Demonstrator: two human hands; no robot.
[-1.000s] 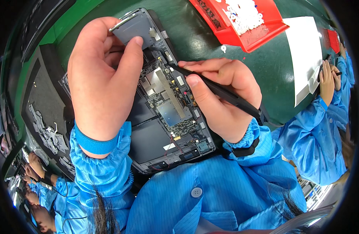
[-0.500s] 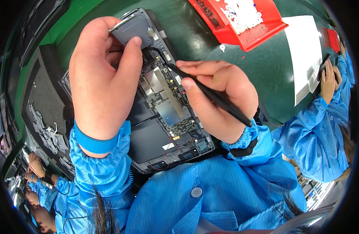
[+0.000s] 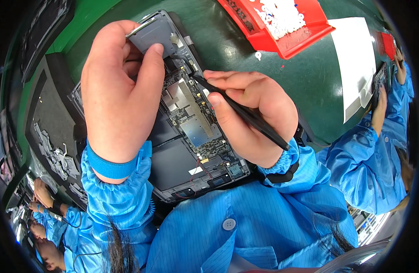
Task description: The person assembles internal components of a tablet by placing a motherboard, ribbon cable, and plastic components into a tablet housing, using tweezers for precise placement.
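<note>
An opened tablet (image 3: pixel 166 168) lies tilted in front of me, its circuit board (image 3: pixel 198 132) and metal shields exposed. My left hand (image 3: pixel 120 95) grips the far left part of its housing, thumb on the inner face; its other fingers are mostly hidden. In my right hand (image 3: pixel 259 109) is a pair of black tweezers (image 3: pixel 250 116), pinched between thumb and fingers. The tweezers' tip rests at or just above the upper right edge of the board, near a dark flex cable (image 3: pixel 180 59); whether it touches, I cannot tell.
A red bin (image 3: pixel 305 41) of small white parts stands at the far right, beside a white sheet (image 3: pixel 353 63). One loose white piece (image 3: pixel 258 56) lies near the bin. A dark foam mat (image 3: pixel 57 118) with grey scraps is at left. Co-workers in blue flank me.
The tweezers' tip has drawn back right and slightly nearer, from the flex cable to the board's edge. My left hand stays put. The right co-worker's hands have moved apart around a dark device.
</note>
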